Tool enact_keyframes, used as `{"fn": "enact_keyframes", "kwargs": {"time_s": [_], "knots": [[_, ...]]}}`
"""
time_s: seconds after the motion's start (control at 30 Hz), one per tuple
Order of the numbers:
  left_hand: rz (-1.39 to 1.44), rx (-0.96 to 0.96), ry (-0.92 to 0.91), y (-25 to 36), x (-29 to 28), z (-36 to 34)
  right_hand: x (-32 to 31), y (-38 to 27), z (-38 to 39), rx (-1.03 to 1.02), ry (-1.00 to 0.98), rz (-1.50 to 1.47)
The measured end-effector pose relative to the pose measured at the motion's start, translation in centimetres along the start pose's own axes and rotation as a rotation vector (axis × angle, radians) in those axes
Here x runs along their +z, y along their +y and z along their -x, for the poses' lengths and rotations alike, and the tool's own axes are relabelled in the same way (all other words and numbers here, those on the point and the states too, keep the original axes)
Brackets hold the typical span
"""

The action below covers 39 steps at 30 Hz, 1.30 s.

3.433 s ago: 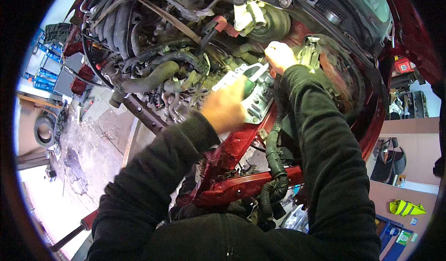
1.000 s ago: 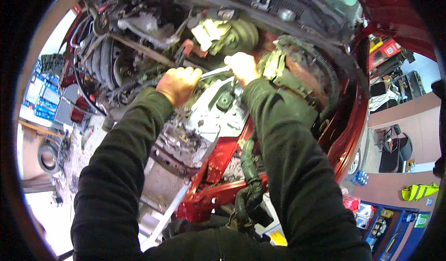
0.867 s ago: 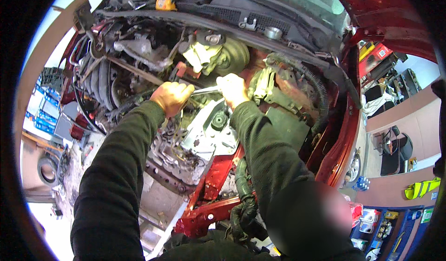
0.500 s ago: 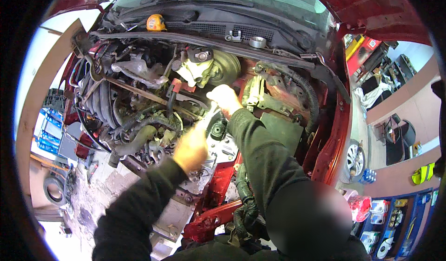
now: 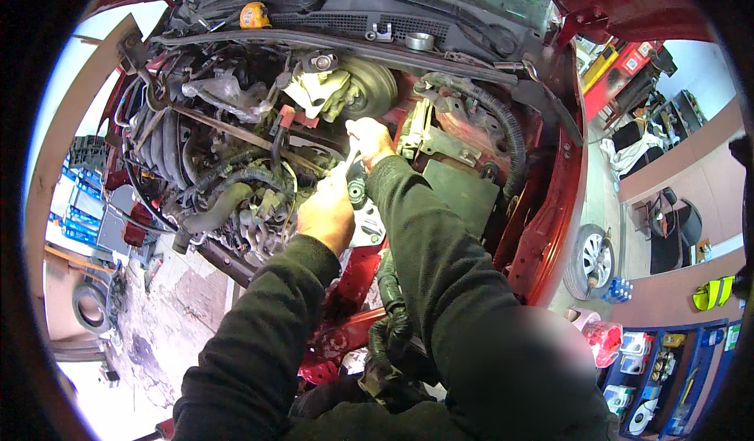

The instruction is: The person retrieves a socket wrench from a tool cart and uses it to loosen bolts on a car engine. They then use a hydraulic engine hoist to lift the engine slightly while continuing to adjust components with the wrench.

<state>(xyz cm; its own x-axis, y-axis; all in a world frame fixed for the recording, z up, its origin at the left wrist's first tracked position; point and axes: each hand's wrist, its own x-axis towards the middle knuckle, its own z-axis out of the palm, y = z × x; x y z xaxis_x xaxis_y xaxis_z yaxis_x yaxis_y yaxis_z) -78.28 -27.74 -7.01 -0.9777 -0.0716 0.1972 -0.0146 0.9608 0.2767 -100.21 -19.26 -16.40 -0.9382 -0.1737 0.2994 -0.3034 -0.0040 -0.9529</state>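
Over the middle of the open engine bay, my left hand (image 5: 326, 215) is closed around the lower part of a slim silver wrench (image 5: 352, 159). My right hand (image 5: 371, 140), farther forward and to the right, is closed at the wrench's upper end. Both ends of the tool are hidden by my fingers. Just below my right hand sits a black round mount (image 5: 357, 193), with a silver metal bracket (image 5: 368, 227) under it. A white cloth (image 5: 318, 94) lies beyond my right hand, by the round brake booster (image 5: 371, 87).
A wooden bar (image 5: 239, 140) crosses the engine at left. On the cowl are a yellow tape measure (image 5: 254, 15), a metal ring (image 5: 419, 41) and a small bracket (image 5: 382, 32). A corrugated hose (image 5: 503, 115) curves along the right. A wheel (image 5: 591, 262) stands beside the car.
My left hand has moved up and slightly right, closer to my right hand. Both hands stay on the wrench. The whole view has shifted a little.
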Motion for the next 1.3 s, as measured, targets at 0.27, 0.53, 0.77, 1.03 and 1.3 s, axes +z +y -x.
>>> {"fn": "enact_keyframes", "kwargs": {"time_s": [0.27,0.53,0.77,1.03,1.3], "knots": [[0.015,-0.101,-0.132,0.1,0.0,-0.1,-0.3,1.0,-0.7,-0.341,-0.077,0.765],[0.036,-0.042,-0.097,-1.6,0.3,0.1,-0.5,0.9,-1.0,-0.392,-0.156,0.832],[-0.060,0.149,-0.031,-5.7,0.6,-0.9,-0.7,-2.1,0.1,-0.511,-0.266,1.162],[-0.063,0.322,-0.112,-10.6,-0.5,-4.6,-0.5,-2.0,0.5,-0.504,-0.202,1.067],[0.264,-0.004,-0.142,-7.3,-0.7,-1.7,0.5,-2.0,1.8,0.134,0.106,-0.335]]}}
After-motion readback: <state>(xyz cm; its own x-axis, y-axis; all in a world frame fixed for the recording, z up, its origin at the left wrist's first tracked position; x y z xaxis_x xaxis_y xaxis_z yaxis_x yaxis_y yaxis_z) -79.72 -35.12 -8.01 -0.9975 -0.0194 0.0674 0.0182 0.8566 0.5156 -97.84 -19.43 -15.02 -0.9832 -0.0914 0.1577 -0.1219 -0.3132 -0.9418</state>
